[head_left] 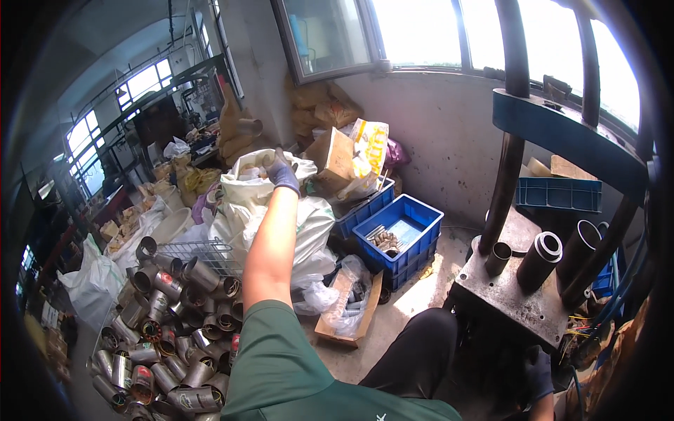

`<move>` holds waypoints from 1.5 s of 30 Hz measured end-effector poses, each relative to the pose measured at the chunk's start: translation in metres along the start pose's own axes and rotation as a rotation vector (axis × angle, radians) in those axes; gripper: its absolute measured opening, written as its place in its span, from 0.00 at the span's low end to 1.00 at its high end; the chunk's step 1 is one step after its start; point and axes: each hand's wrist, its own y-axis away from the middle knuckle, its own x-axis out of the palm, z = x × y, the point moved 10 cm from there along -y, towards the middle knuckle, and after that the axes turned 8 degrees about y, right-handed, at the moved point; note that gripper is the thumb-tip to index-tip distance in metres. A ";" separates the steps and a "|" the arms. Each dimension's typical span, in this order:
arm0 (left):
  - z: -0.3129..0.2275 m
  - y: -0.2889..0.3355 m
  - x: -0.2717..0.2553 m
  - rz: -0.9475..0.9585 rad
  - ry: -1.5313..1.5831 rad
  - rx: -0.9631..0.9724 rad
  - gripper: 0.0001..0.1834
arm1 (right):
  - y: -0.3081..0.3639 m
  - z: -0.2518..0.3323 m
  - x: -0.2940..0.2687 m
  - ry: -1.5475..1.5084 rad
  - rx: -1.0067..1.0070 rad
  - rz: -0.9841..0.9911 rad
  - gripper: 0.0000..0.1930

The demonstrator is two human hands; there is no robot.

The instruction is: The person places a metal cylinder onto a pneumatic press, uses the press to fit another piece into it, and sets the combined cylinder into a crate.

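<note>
My left hand [283, 174], in a dark blue glove, reaches out over a white woven sack [239, 189]. Its fingers look stretched and apart, with nothing seen between them. A short metal tube [249, 127] shows just beyond the fingertips, apart from them; whether it rests on anything I cannot tell. Down at the lower right, my gloved right hand [539, 372] is beside the press's metal bed [516, 298]. Shadow hides its fingers. On that bed stand a short tube [498, 259], a thick-walled sleeve [540, 261] and a wider tube [580, 249].
Many metal tubes [168, 337] are heaped at lower left by a wire basket [200, 254]. A blue crate [400, 228] with metal parts and a cardboard box [349, 309] stand on the floor. Press columns [504, 189] rise at right, below the windows.
</note>
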 end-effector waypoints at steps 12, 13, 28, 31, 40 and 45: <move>0.223 0.568 0.021 0.866 -0.046 -1.149 0.14 | -0.029 0.121 -0.062 0.012 -0.383 -0.161 0.27; 0.240 0.582 0.019 0.855 0.063 -1.226 0.14 | -0.050 0.131 -0.065 -0.001 -0.314 -0.100 0.27; 0.329 0.668 -0.004 0.903 -0.246 -1.205 0.07 | -0.258 0.153 -0.130 0.199 -0.164 -0.429 0.32; 0.335 0.667 -0.002 1.006 -0.312 -1.183 0.10 | -0.249 0.160 -0.124 0.249 -0.240 -0.386 0.36; 0.353 0.686 0.009 1.219 -0.334 -0.983 0.19 | -0.169 0.071 -0.136 -0.611 0.090 -0.334 0.39; 0.321 0.706 0.011 1.126 -0.354 -1.153 0.32 | -0.122 0.005 -0.107 -0.994 0.315 -0.475 0.38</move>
